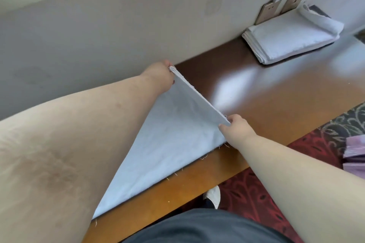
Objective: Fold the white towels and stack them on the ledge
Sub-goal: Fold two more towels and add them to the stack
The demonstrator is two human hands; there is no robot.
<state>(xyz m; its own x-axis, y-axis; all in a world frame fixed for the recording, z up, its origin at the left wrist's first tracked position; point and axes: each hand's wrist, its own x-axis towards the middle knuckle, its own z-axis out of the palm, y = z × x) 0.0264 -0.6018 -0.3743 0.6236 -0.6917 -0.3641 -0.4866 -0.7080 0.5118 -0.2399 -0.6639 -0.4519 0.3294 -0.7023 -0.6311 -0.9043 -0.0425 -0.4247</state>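
Pinching the white towel (173, 130) by two corners, left hand (160, 76) and right hand (235, 126) hide their fingertips.

Counted: two hands, left (161, 75) and right (236, 127). One towel (173, 134) spread on one ledge (276, 100). One stack (290, 43) of folded towels; layer number unclear. Two wall plates (269, 13).

My left hand (161, 74) and right hand (236, 127) each pinch a corner of a white towel (167, 144), raising its far edge off the wooden ledge (276, 94). Far right, a folded stack (290, 39) rests against the wall (118, 25). Patterned carpet (256, 193) lies below.
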